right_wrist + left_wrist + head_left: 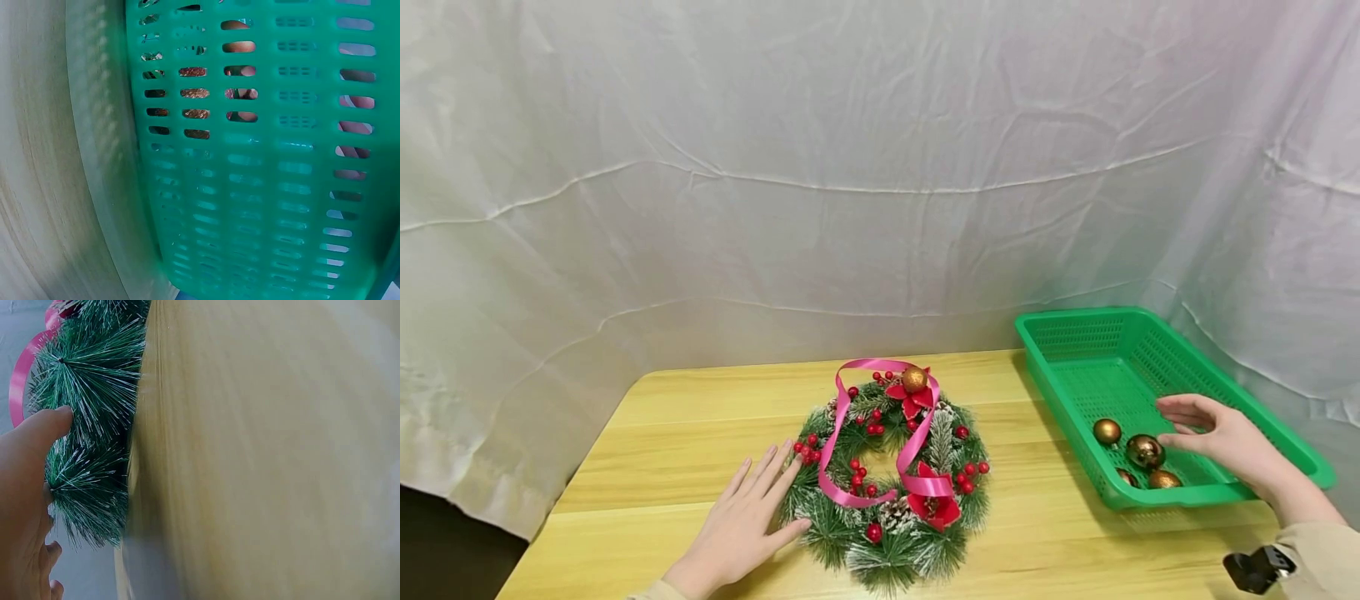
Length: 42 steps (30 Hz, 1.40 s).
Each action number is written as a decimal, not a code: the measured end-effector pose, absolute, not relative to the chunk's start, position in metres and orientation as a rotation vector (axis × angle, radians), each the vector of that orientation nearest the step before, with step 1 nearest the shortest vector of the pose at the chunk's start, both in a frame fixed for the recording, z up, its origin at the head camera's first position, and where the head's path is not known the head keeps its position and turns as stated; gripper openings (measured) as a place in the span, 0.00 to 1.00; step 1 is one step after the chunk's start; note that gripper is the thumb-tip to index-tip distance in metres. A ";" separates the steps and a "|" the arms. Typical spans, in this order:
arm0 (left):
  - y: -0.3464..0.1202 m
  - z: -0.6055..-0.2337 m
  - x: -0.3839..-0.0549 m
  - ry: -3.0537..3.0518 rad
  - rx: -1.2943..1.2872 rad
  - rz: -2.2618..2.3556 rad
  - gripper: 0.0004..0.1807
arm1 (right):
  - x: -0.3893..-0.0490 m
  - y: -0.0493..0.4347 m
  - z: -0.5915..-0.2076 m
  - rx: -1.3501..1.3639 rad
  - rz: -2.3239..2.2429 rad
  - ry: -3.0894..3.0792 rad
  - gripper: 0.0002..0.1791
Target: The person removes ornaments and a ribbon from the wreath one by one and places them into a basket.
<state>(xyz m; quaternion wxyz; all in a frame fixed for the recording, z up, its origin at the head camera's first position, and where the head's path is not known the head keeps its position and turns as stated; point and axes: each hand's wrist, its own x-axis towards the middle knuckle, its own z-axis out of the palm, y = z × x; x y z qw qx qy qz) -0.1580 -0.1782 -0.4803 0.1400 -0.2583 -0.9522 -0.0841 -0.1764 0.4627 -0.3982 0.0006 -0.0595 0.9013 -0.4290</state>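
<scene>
A green Christmas wreath (827,537) with red berries, red flowers and pine cones lies on the table. A pink ribbon (842,408) loops loosely over it, and a gold bauble (914,379) sits on its far flower. My left hand (737,521) rests flat, fingers spread, along the wreath's left side; in the left wrist view its thumb (53,422) touches the needles. Inside a green plastic basket (1202,497) are several bronze and gold baubles. Just above them hovers my right hand (1221,433), fingers gently bent and apart, thumb beside a large shiny bauble (1146,451).
The basket stands at the table's right, its slotted wall (306,187) filling the right wrist view. A pale cloth (880,233) hangs behind the wooden table (692,450). On my right sleeve (1322,558) sits a small black device (1255,571).
</scene>
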 end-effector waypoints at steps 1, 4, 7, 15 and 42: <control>-0.178 -0.481 -0.158 -2.750 -0.747 -0.243 0.45 | -0.176 0.463 -0.398 -0.197 -1.356 2.829 0.28; -0.178 -0.481 -0.158 -2.752 -0.746 -0.245 0.45 | -0.176 0.463 -0.399 -0.214 -1.357 2.849 0.27; -0.178 -0.481 -0.158 -2.755 -0.744 -0.250 0.45 | -0.177 0.460 -0.399 -0.227 -1.345 2.892 0.27; -0.178 -0.481 -0.158 -2.746 -0.747 -0.251 0.45 | -0.177 0.442 -0.395 -0.233 -1.286 3.012 0.29; -0.177 -0.481 -0.158 -2.734 -0.751 -0.265 0.45 | -0.234 0.278 -0.360 -0.654 -1.643 2.781 0.30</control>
